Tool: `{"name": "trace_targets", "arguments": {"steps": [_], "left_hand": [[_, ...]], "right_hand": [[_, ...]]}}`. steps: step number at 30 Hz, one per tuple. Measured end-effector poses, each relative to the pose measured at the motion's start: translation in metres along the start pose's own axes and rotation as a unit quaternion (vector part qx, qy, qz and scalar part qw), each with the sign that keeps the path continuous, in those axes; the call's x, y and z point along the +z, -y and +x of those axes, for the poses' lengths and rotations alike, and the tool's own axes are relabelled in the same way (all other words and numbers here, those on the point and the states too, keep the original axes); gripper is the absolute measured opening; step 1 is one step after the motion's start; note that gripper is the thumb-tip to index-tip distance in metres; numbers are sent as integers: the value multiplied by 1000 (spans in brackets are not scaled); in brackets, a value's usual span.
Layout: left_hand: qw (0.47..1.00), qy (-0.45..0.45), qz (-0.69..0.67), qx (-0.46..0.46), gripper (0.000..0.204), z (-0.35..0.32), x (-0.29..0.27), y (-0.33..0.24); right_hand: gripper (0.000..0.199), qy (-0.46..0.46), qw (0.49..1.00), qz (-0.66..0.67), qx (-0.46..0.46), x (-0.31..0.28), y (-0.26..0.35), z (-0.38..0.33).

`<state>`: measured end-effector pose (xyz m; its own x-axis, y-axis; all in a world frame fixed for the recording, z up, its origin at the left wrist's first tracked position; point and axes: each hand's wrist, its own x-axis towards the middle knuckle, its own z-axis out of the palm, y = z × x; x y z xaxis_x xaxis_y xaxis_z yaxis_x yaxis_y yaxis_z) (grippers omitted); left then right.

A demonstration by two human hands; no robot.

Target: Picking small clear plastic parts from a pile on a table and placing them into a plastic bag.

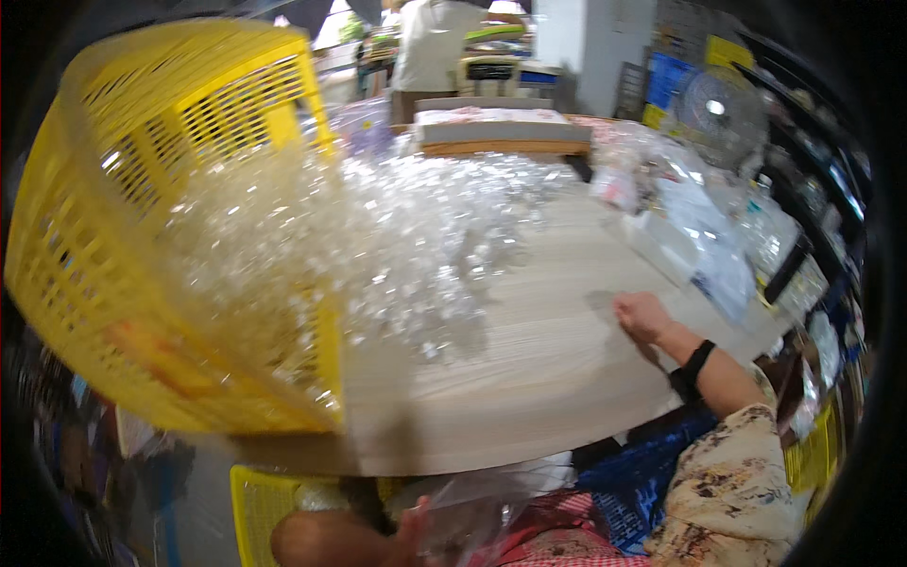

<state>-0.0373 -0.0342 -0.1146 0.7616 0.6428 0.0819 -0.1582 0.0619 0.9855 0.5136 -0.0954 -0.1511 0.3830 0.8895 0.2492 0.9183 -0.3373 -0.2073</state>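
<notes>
A big yellow basket (227,397) lies tipped on its side at the left of the table, its mouth facing right. Many small clear, shiny plastic pieces (425,246) spill from it over the tabletop. On the right, my right hand (642,317) is closed in a fist just above or on the wood, apart from the pile; whatever is inside it, if anything, stays hidden. Low in the picture, my left hand (413,525) is below the table edge, blurred, its fingers closed at the edge of a clear plastic bag (477,520) over my lap.
The pale wooden table (548,331) has a curved near edge. At its back stands a shallow grey box (505,142). Plastic bags (694,213) crowd the right side, near a fan (720,109). A second yellow basket (250,510) sits below. A person (435,47) stands beyond.
</notes>
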Motion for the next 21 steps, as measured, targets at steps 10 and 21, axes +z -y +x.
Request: {"name": "trace_targets", "arguments": {"steps": [10, 21], "left_hand": [[993, -65, 103, -2, 89, 27, 13, 12], [972, -156, 170, -48, 88, 4, 16, 1]], "right_hand": [[31, -289, 943, -71, 149, -94, -14, -121], [41, -315, 737, -505, 321, -219, -248, -412]]}}
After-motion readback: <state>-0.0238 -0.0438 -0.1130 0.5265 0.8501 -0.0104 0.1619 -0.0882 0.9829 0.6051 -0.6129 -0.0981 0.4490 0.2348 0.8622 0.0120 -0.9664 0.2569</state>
